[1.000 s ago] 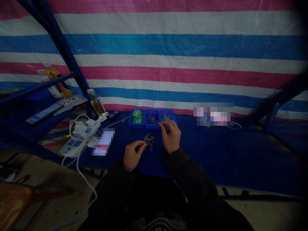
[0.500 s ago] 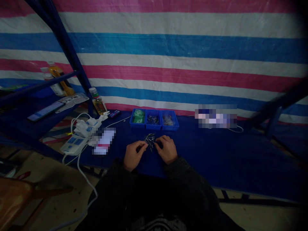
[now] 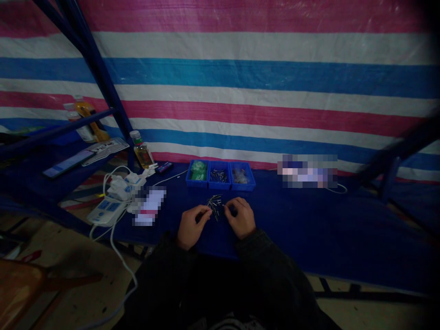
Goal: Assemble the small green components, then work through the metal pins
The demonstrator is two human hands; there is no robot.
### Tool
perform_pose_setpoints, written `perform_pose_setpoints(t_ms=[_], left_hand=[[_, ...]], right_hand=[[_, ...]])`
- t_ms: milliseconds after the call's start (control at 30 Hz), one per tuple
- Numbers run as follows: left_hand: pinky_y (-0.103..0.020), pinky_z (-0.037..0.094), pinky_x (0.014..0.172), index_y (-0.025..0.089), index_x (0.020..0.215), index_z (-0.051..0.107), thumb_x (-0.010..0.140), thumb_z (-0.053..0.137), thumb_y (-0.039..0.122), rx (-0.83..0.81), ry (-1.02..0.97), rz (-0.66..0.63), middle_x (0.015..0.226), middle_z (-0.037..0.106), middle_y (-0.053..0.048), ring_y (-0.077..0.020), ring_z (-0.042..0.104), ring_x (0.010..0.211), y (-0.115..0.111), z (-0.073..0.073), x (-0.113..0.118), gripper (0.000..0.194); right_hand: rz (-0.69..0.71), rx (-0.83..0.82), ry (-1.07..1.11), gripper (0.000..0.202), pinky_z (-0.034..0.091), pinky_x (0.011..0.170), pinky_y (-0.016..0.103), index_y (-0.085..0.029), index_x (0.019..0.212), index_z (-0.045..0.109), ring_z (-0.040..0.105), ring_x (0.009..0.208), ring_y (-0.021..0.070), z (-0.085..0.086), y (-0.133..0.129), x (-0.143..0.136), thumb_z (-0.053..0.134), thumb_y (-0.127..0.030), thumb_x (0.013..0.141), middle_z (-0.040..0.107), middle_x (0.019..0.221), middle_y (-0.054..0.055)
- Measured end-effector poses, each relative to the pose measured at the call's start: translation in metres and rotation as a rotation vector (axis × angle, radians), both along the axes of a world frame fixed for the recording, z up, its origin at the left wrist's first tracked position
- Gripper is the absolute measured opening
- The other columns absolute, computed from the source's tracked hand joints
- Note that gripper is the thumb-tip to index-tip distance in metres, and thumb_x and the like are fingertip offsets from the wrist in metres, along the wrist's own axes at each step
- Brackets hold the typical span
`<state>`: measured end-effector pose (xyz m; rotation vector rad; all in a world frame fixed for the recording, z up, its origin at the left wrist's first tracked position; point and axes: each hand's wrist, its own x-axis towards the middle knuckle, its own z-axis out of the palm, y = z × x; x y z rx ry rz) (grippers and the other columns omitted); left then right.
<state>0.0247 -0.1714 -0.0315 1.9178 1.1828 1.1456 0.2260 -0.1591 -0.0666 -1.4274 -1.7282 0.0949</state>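
Note:
A small pile of thin dark and silvery pieces [image 3: 215, 206] lies on the blue tabletop [image 3: 295, 229] between my hands. My left hand [image 3: 193, 224] is pinched at the pile's left edge; what its fingertips hold is too small to make out. On the right side, my right hand [image 3: 241, 218] is closed, thumb and index finger together, slightly apart from the pile, and anything in that pinch is too small to name. Behind the pile stand three joined blue bins: one with green packets [image 3: 198, 170], one with similar thin pieces [image 3: 219, 175], one with clear bags [image 3: 240, 176].
At the left are a white power strip [image 3: 106, 211] with plugs and cables, a blurred phone [image 3: 150, 206] and a bottle [image 3: 142, 150]. Another phone [image 3: 68, 163] lies on the left shelf. A pixelated object [image 3: 307, 171] sits at the back right, before the striped sheet [image 3: 240, 73].
The head view has tilted a little, so the scene sits lower. My right hand has drawn slightly right, away from the pile; my left hand stays at its left edge.

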Motion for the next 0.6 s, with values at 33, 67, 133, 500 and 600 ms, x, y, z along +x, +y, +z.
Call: perform_pose_setpoints(t_ms=[33,67,133,500,600], left_hand=[[-0.027,0.055,0.075,0.019,0.100,0.071,0.097,0.059,0.031,-0.003,-0.010,0.008,0.087,0.075,-0.003,-0.0168,0.071,0.076,0.000,-0.001,0.000,0.017],[-0.027,0.055,0.075,0.020,0.103,0.071,0.097,0.059,0.031,-0.005,-0.019,0.016,0.088,0.075,-0.003,-0.0170,0.071,0.078,0.000,-0.001,-0.001,0.018],[-0.027,0.056,0.076,0.021,0.110,0.069,0.097,0.059,0.031,-0.012,-0.026,0.023,0.091,0.076,-0.003,-0.0177,0.072,0.081,0.000,-0.001,-0.001,0.020],[-0.026,0.052,0.074,0.019,0.087,0.073,0.095,0.061,0.029,0.000,0.063,-0.111,0.078,0.074,-0.002,-0.0172,0.068,0.075,0.000,0.000,-0.001,0.018],[-0.027,0.052,0.074,0.019,0.088,0.073,0.094,0.063,0.030,0.011,0.070,-0.104,0.083,0.075,-0.003,-0.0177,0.068,0.077,0.000,-0.002,-0.001,0.016]], right_hand=[[0.002,0.028,0.036,0.008,0.045,0.077,0.037,-0.022,0.081,0.064,0.058,0.083,0.0224,0.003,-0.002,0.000,0.063,-0.018,0.087,0.066,0.086,0.004],[0.012,0.057,0.066,0.007,0.046,0.078,0.037,-0.022,0.082,0.064,0.058,0.084,0.0226,0.005,-0.005,-0.001,0.062,-0.019,0.088,0.066,0.087,0.005],[0.074,0.100,0.117,0.007,0.048,0.079,0.038,-0.022,0.085,0.065,0.059,0.085,0.0229,0.010,-0.011,-0.003,0.061,-0.020,0.090,0.066,0.090,0.006],[0.326,0.051,0.274,0.010,0.052,0.067,0.033,-0.022,0.088,0.067,0.063,0.079,0.0198,0.019,-0.027,-0.013,0.058,-0.024,0.093,0.067,0.091,0.007],[0.351,0.037,0.260,0.010,0.052,0.065,0.032,-0.022,0.088,0.066,0.062,0.074,0.0185,0.017,-0.027,-0.014,0.058,-0.025,0.093,0.066,0.087,0.006]])
